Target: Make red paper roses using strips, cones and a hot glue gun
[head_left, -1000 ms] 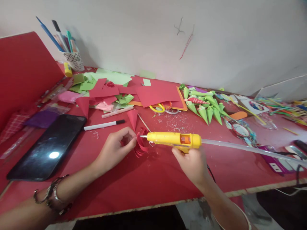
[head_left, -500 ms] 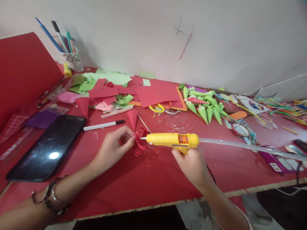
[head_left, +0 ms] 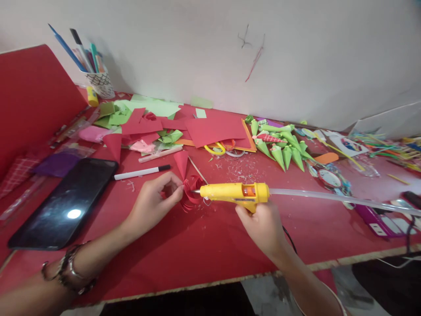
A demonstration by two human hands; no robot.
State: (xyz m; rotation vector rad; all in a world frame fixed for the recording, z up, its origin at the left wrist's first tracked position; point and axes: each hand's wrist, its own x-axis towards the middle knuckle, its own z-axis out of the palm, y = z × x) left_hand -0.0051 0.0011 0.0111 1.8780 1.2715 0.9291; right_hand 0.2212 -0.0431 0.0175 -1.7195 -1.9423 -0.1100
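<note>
The curled, fringed red paper strip is over the red table, its edge pinched between thumb and finger of the left hand. The right hand grips the yellow plastic glue gun; hold its silvery nozzle steady and clear of skin

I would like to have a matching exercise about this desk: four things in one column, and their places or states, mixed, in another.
1. Yellow glue gun
2. Black phone
3. Patterned cup
4. Curled red paper

A. At the fingertips of the left hand
B. Standing near the wall, holding pens
C. Gripped in the right hand
D. Lying flat, with a bright reflection

Pairs: 1-C, 2-D, 3-B, 4-A
</note>
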